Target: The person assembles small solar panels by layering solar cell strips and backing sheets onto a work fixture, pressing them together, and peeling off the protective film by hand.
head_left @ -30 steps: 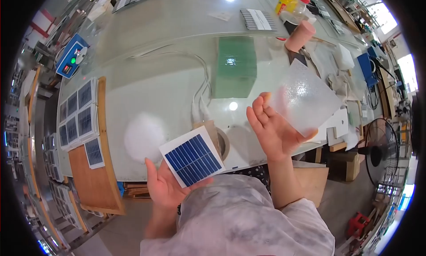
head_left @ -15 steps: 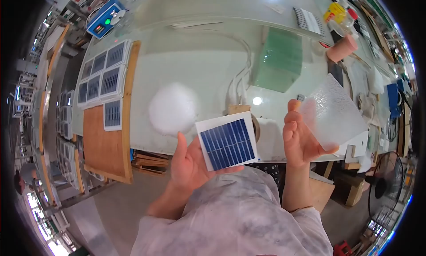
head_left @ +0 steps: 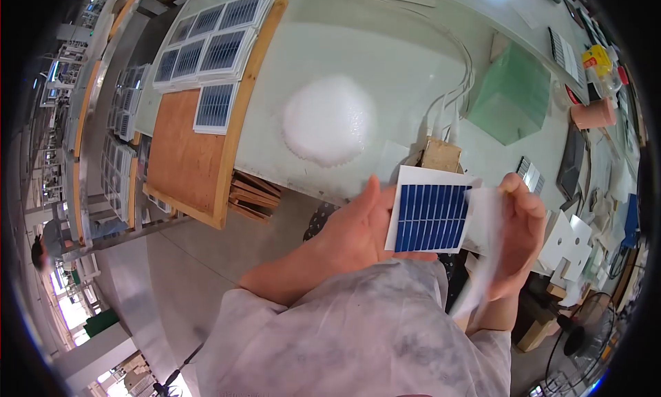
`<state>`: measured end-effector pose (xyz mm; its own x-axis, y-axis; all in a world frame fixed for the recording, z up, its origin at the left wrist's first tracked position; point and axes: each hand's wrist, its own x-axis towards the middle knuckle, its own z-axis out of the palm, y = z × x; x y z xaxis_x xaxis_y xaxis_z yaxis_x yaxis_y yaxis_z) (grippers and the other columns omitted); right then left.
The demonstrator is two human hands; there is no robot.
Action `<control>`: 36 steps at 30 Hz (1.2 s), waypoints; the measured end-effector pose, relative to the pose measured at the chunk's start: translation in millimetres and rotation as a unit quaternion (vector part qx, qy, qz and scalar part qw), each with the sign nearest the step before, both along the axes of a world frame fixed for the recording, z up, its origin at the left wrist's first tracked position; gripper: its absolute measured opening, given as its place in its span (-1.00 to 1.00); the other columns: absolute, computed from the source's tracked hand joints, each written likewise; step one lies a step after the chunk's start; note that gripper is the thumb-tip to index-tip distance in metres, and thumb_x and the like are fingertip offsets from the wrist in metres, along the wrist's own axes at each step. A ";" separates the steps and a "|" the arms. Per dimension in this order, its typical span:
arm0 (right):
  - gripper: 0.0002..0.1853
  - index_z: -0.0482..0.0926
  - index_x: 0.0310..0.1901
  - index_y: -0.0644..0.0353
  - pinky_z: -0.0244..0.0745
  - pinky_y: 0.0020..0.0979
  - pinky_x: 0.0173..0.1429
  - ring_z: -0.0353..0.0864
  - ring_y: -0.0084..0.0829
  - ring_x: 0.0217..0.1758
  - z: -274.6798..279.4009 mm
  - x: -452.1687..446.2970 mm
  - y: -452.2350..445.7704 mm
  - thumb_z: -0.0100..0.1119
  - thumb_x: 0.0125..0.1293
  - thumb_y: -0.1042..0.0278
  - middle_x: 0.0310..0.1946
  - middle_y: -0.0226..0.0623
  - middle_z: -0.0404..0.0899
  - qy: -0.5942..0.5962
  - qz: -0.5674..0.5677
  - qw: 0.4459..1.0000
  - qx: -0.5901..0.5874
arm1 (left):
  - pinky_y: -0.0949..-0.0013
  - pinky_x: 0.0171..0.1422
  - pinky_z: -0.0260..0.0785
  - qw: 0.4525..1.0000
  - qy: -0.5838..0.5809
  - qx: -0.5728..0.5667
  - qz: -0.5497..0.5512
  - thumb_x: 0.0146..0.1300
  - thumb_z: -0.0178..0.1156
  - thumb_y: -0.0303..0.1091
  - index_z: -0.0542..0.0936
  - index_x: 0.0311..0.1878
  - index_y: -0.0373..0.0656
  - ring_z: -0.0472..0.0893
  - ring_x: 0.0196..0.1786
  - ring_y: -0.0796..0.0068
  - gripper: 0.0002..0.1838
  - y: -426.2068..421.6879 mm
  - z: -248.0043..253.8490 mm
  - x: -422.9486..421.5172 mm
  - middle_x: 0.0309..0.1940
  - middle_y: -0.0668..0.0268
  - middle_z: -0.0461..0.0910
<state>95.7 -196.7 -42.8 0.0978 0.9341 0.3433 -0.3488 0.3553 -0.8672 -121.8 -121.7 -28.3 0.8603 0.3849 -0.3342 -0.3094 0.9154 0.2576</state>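
Note:
A small solar panel [head_left: 432, 217], blue cells on a white backing, rests in my left hand [head_left: 358, 225]; the fingers pass beneath it and the thumb is up at its left edge. My right hand [head_left: 522, 235] grips a clear textured sheet [head_left: 487, 249] by its edges. That sheet stands nearly edge-on and blurred, close against the panel's right side; whether they touch I cannot tell. Just beyond the panel, a small wooden block [head_left: 441, 156] with white cables sits at the table's edge. On the table lies a round white mound [head_left: 327, 118].
At left, a wooden tray [head_left: 184, 149] carries stacked solar panels [head_left: 219, 46]. A stack of greenish glass sheets [head_left: 513, 94] stands at right, near a pink cylinder [head_left: 593, 113] and a yellow-labelled bottle [head_left: 597, 60]. A black fan [head_left: 589, 331] is at lower right.
The textured sheet has come from raised and apart at the right to beside the panel, turning edge-on. The view has shifted, so the table appears further up and the tray more to the right.

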 end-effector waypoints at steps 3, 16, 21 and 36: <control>0.07 0.25 0.17 0.18 0.26 -0.34 0.09 0.33 -0.29 0.08 18.3 1.6 13.2 0.61 -0.57 0.35 0.16 -0.11 0.18 -0.149 0.056 0.986 0.039 | 0.02 0.26 0.15 1.000 0.010 -0.014 -0.023 0.17 -0.16 0.36 0.19 0.29 -0.16 0.32 0.25 0.29 -0.17 -2.5 -8.1 -1.0 0.20 0.25 0.33; -0.01 0.24 0.11 0.18 0.46 -0.26 -0.08 0.45 -0.17 -0.11 55.1 -14.2 19.6 0.61 -0.47 0.31 0.04 0.08 0.23 -0.412 0.122 0.894 0.125 | 0.15 0.33 0.12 0.994 -0.103 -0.046 -0.003 0.26 -0.27 0.29 0.09 0.33 -0.18 0.28 0.28 0.31 -0.20 -6.8 -11.7 6.5 0.24 0.23 0.26; -0.14 0.28 0.01 0.10 0.51 -0.27 -0.12 0.50 -0.14 -0.14 69.0 -21.9 13.1 0.58 -0.42 0.37 -0.04 0.05 0.30 -0.425 0.128 0.889 0.111 | 0.18 0.31 0.14 0.991 -0.125 -0.050 0.022 0.29 -0.25 0.24 0.10 0.32 -0.21 0.30 0.26 0.32 -0.24 -5.2 -5.6 3.0 0.23 0.20 0.27; -0.15 0.32 0.01 0.21 0.45 -0.22 -0.01 0.48 -0.10 -0.09 69.8 -18.8 10.5 0.56 -0.46 0.38 0.00 0.13 0.31 -0.514 0.061 0.852 0.083 | 0.13 0.36 0.07 0.990 -0.137 -0.024 0.026 0.28 -0.24 0.25 0.10 0.33 -0.20 0.23 0.31 0.28 -0.23 -9.3 -9.1 -4.9 0.27 0.21 0.22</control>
